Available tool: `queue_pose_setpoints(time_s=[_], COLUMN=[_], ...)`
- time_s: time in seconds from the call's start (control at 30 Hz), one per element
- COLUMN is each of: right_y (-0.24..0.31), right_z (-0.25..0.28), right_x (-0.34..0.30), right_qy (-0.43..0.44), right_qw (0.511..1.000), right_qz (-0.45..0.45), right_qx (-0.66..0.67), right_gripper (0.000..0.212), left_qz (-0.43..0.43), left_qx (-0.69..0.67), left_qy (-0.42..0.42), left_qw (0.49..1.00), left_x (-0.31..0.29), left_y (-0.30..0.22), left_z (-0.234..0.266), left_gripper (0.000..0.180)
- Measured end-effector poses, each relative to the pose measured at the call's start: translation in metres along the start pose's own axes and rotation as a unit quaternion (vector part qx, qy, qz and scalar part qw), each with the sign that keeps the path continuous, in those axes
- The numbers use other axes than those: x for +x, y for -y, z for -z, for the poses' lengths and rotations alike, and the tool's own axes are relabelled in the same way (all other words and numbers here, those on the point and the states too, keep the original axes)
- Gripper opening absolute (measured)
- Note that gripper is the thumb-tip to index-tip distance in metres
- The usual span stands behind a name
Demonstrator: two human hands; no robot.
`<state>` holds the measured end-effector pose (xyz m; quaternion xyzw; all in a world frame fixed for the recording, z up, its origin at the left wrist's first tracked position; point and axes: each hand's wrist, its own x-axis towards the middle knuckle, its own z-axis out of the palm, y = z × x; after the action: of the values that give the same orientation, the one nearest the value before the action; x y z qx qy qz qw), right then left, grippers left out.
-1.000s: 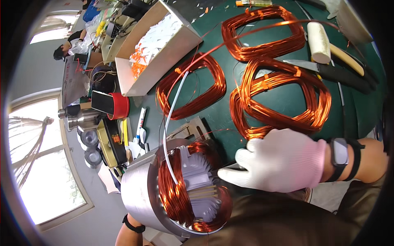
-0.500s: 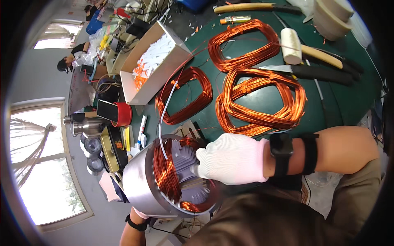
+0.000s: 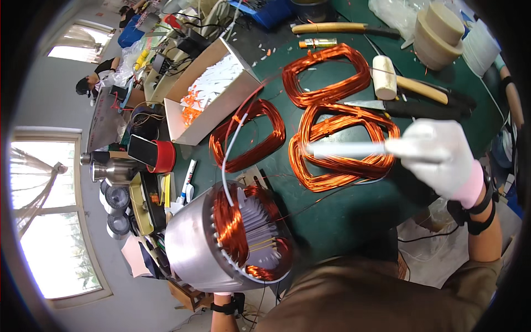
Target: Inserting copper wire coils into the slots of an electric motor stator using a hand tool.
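Swung away from the silver metal cylinder (image 3: 191,249), the white-gloved right hand (image 3: 437,157) has fingers clamped on a pale strip's end (image 3: 348,149) — apparently leaving its length free — above copper-wire coils (image 3: 321,182). The pink-cuffed left hand (image 3: 223,295), fingers hidden, likely steadies the cylinder beside the green tabletop (image 3: 332,227).

Over on the left, a phone (image 3: 142,150) leans on a red holder (image 3: 165,157), steel bottle (image 3: 115,170) near it, gathered curtain (image 3: 41,184) hanging at the bright window (image 3: 58,243), a co-worker (image 3: 104,69) farther back!

Four loose copper coils (image 3: 296,156), one stator (image 3: 193,243), one pale strip (image 3: 348,149), one white-headed mallet (image 3: 384,80)
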<state>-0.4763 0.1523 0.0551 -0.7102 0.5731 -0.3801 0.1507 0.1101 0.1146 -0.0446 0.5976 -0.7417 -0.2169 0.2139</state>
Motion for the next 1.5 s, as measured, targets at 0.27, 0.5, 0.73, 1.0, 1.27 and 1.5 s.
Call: queue_pose_setpoints(time_s=[0.27,0.5,0.73,1.0,1.27,1.5], right_y=[0.046,0.047,0.019,-0.035,-0.053,-0.061], right_z=[-0.021,-0.043,0.022,0.041,0.035,0.040], right_x=[0.167,0.209,0.045,-0.076,-0.089,-0.054], right_qy=[-0.047,0.066,-0.042,-0.067,-0.036,-0.069], right_qw=[0.987,0.981,0.976,0.948,0.939,0.934], right_qz=[0.150,-0.053,-0.144,-0.191,-0.176,-0.156], right_qx=[0.040,-0.176,-0.158,-0.245,-0.295,-0.313], right_gripper=[0.031,0.057,0.041,0.032,0.023,0.024], left_qz=[-0.029,-0.084,0.006,-0.158,-0.182,-0.205], left_qx=[-0.076,0.015,-0.210,-0.333,-0.136,-0.201], left_qy=[-0.098,-0.131,-0.110,-0.195,-0.319,-0.225], left_qw=[0.992,0.988,0.971,0.909,0.920,0.931], left_x=[0.001,0.010,0.015,0.037,0.052,0.050], left_y=[-0.014,-0.015,-0.045,-0.113,-0.133,-0.159], left_z=[-0.010,-0.016,-0.001,-0.031,-0.043,0.006], left_gripper=[0.028,0.027,0.032,0.031,0.023,0.034])
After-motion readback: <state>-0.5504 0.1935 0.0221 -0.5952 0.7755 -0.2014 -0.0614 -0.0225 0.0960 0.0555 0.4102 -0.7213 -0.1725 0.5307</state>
